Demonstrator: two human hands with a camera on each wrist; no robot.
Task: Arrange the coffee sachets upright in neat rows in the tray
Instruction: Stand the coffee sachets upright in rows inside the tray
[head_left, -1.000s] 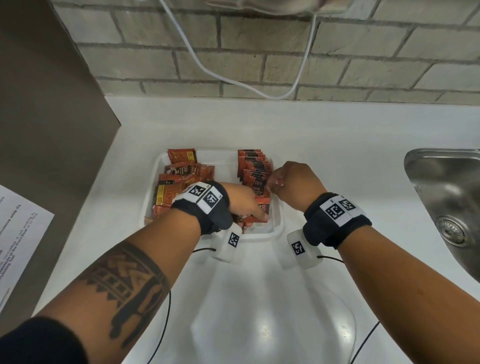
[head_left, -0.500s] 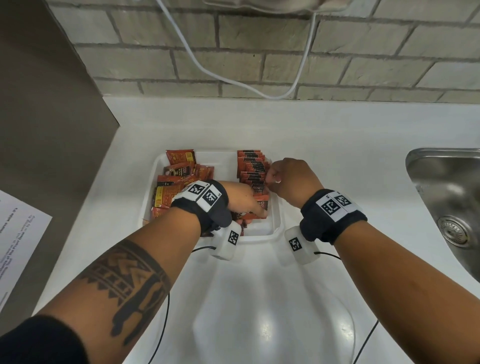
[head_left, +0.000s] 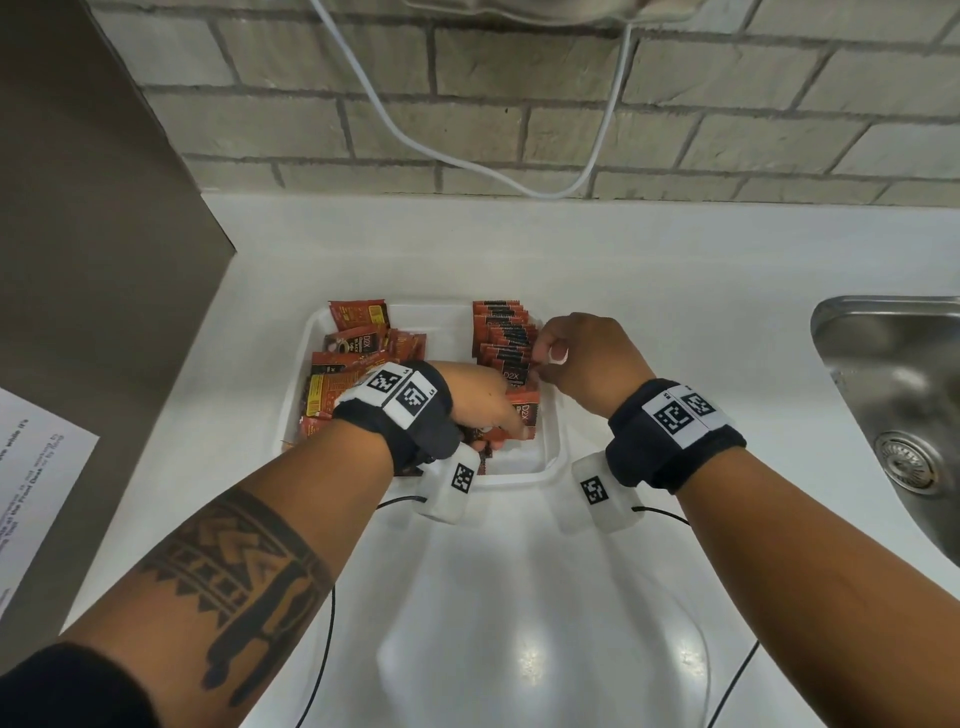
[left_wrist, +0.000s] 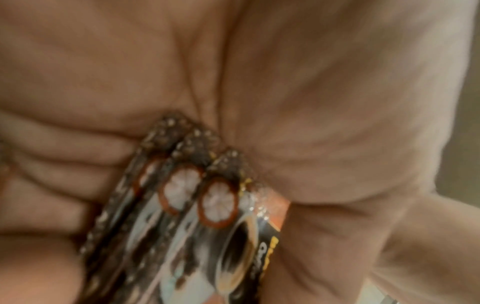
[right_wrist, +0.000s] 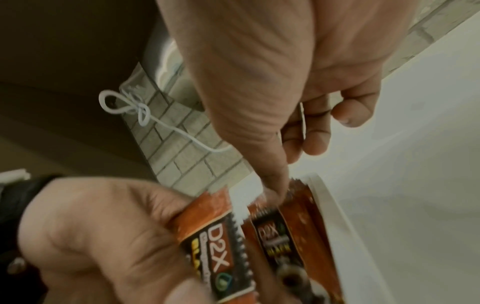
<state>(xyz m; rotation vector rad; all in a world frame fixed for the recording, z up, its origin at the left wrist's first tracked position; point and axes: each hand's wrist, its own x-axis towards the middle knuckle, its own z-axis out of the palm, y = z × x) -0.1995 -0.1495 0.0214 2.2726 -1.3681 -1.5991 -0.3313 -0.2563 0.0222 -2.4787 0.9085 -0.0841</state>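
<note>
A white tray (head_left: 551, 468) sits on the counter. Loose red-orange coffee sachets (head_left: 358, 358) are piled in its left half, and a row of upright sachets (head_left: 501, 327) fills the right half. My left hand (head_left: 478, 405) is low at the tray's front and grips a bundle of sachets (left_wrist: 207, 195) in the palm. One D2X sachet (right_wrist: 221, 236) sticks up from it. My right hand (head_left: 587, 358) is at the row's near end by the tray's right wall (right_wrist: 335, 216). Its thumb and a fingertip pinch the top of a sachet (right_wrist: 298, 216) there, with the other fingers curled.
A steel sink (head_left: 893, 395) lies at the right. A brown panel (head_left: 78, 208) rises on the left, with a printed sheet (head_left: 36, 483) below it. A white cable (head_left: 467, 161) hangs on the brick wall behind the tray. White counter surrounds the tray.
My right hand has edged slightly forward along the upright row. My left hand has stayed at the tray's front with its bundle.
</note>
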